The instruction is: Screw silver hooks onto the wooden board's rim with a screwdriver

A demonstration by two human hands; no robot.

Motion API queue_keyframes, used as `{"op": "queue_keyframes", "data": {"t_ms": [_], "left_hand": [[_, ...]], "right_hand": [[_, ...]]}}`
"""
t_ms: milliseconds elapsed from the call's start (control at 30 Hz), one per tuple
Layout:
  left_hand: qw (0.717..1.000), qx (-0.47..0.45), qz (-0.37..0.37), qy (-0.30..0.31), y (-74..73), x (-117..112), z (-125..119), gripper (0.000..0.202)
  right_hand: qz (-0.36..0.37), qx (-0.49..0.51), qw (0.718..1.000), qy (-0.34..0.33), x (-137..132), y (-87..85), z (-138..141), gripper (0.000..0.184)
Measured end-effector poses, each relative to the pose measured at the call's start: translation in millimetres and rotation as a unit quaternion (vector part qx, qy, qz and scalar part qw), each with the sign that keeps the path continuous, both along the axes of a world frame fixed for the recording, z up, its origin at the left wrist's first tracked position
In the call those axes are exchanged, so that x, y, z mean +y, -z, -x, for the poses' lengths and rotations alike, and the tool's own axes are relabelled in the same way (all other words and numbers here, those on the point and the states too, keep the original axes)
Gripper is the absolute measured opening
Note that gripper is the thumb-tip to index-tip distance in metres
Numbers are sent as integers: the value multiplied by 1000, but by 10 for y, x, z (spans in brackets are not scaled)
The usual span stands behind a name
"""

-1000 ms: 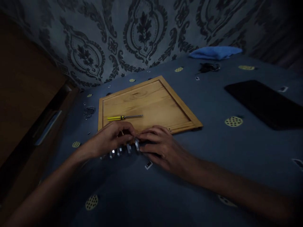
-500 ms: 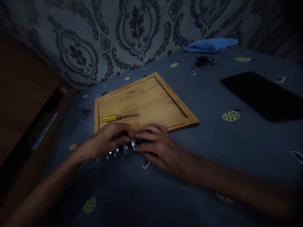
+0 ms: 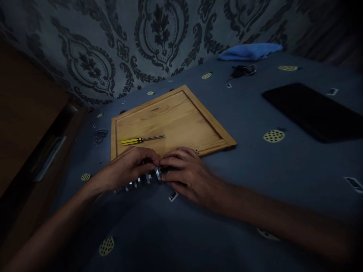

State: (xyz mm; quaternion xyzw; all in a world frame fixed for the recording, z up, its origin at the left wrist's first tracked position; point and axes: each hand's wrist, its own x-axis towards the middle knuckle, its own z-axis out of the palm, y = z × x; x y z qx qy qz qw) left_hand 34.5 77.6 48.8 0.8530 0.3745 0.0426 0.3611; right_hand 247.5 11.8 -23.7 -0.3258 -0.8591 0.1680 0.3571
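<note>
My left hand (image 3: 129,170) and my right hand (image 3: 185,173) meet at the near edge of a wooden panel (image 3: 181,121) lying on a blue patterned cloth. Both have their fingers curled together around a small shiny metal piece (image 3: 157,174). A row of several silvery metal parts (image 3: 136,184) lies on the cloth just under my left hand. A screwdriver with a yellow and black handle (image 3: 141,139) lies on the panel, a little beyond my left hand.
A dark flat rectangle (image 3: 309,109) lies at the right. A blue folded cloth (image 3: 249,51) and a small dark object (image 3: 241,70) sit at the far edge by the patterned wall. Small metal bits (image 3: 99,135) lie left of the panel. A wooden cabinet (image 3: 25,124) stands at the left.
The view has shifted slightly, so everything sits a little higher and further left. My hands stay together at the metal piece with hardly any movement.
</note>
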Motion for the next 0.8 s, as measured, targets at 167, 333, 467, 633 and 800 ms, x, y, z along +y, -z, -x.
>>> {"op": "queue_keyframes", "data": {"t_ms": [167,333,467,633,800], "left_hand": [[1000,9,-4,8,14,5,-7,12],[1000,-4,8,-10,35,38,-20,8],[1000,-8,12,-15,44,57,-31,13],[999,-17,18,-21,51,57,-33,14],[999,-17,17,-23,53,55,-39,14]], "right_hand": [[7,-6,1000,2,-4,-11,1,19],[3,-4,1000,5,-4,-6,11,17],[7,-1,1000,2,-7,-7,5,17],[6,6,1000,1,-9,-6,-2,17],[9,1,1000,-3,-3,-1,-3,17]]}}
